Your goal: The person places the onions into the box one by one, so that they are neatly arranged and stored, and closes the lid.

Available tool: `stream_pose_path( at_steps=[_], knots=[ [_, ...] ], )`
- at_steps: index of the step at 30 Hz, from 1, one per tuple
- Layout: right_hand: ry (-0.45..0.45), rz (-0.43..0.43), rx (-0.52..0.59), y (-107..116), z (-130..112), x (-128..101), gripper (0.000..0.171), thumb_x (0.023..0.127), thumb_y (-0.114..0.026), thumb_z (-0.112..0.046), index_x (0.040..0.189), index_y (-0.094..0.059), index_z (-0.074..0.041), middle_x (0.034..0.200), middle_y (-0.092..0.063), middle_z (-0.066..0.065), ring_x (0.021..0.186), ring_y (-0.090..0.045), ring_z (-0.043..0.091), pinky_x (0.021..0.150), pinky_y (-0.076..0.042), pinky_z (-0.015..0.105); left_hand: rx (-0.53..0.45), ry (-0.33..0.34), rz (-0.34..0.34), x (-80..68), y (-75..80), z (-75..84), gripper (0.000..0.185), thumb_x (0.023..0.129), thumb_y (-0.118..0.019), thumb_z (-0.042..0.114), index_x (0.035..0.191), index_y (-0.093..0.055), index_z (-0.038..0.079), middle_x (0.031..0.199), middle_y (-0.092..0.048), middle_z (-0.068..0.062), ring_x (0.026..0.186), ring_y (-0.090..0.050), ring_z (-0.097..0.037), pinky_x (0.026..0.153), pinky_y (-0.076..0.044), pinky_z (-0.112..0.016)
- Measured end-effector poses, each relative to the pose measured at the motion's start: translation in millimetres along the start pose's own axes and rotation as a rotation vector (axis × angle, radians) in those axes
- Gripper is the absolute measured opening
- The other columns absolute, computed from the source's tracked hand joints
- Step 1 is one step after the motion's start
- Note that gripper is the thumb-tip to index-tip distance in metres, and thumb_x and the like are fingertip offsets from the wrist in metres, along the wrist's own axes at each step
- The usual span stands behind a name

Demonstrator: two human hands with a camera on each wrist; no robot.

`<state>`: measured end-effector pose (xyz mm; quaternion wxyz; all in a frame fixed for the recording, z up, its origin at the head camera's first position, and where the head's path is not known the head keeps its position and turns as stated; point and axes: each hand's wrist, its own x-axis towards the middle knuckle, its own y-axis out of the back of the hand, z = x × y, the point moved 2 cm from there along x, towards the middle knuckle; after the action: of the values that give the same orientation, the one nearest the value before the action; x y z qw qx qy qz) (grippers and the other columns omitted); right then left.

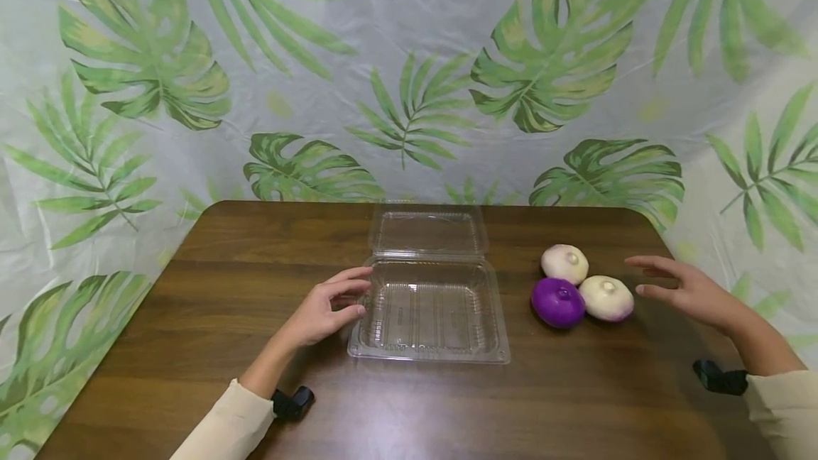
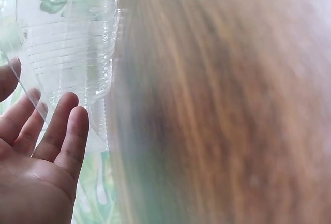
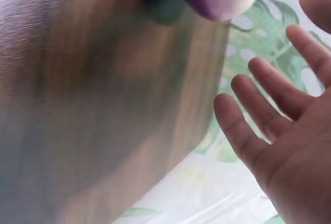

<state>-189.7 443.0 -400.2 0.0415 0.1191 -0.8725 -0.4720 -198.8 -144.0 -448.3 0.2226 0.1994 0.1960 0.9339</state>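
Note:
A clear plastic clamshell box (image 1: 428,307) lies open on the brown table (image 1: 211,282), its lid (image 1: 427,231) folded back. My left hand (image 1: 329,307) hovers at its left rim with relaxed fingers (image 2: 62,125), holding nothing; the box wall (image 2: 67,43) shows just past them. To the right sit three round turnip-like vegetables: a purple one (image 1: 558,302), a white one (image 1: 564,263) and a white one with a purple base (image 1: 606,297). My right hand (image 1: 677,289) is open beside the last, fingers (image 3: 269,110) spread and apart from it.
A leaf-print plastic sheet (image 1: 409,69) hangs behind and around the table. The table's far edge runs just behind the lid, its right corner (image 1: 645,215) near the vegetables. Black wrist straps (image 1: 290,403) sit at both sleeves.

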Motion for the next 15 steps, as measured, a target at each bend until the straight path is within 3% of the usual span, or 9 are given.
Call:
stream_pose_path(
  at_steps=[2,4,9,15],
  knots=[
    [0.018,0.016,0.018,-3,4,-1,0.051,0.096,-0.065,-0.024,0.143,-0.05,-0.013,0.13,-0.043,-0.034,0.11,-0.033,-0.025,0.076,-0.047,0.018,-0.011,0.0,0.006,-1.3,0.7,-0.5,0.039,0.089,-0.069,0.001,0.126,-0.062,-0.008,0.149,-0.049,-0.02,0.124,-0.059,-0.039,0.096,-0.056,-0.036],
    [0.034,0.019,0.033,-4,6,-2,0.053,0.094,-0.067,-0.022,0.143,-0.049,-0.011,0.126,-0.037,-0.042,0.109,-0.033,-0.027,0.076,-0.045,0.015,-0.014,0.008,0.007,-2.2,1.5,-0.7,0.04,0.089,-0.069,0.001,0.127,-0.061,-0.008,0.149,-0.048,-0.02,0.124,-0.058,-0.039,0.096,-0.055,-0.035],
    [0.031,0.017,0.052,-7,9,-5,0.059,0.092,-0.069,-0.021,0.145,-0.046,-0.007,0.125,-0.035,-0.044,0.108,-0.033,-0.028,0.076,-0.045,0.014,-0.012,0.026,-0.002,-2.1,1.7,-1.5,0.041,0.09,-0.069,0.003,0.128,-0.061,-0.008,0.151,-0.046,-0.021,0.126,-0.057,-0.039,0.097,-0.055,-0.034],
    [0.023,-0.012,0.086,-13,8,-3,0.062,0.092,-0.07,-0.021,0.147,-0.043,-0.007,0.127,-0.036,-0.043,0.109,-0.032,-0.026,0.076,-0.044,0.014,0.004,0.036,-0.011,-1.9,1.3,0.5,0.041,0.09,-0.068,0.003,0.129,-0.06,-0.007,0.151,-0.046,-0.019,0.126,-0.058,-0.038,0.098,-0.053,-0.047]
  ],
)
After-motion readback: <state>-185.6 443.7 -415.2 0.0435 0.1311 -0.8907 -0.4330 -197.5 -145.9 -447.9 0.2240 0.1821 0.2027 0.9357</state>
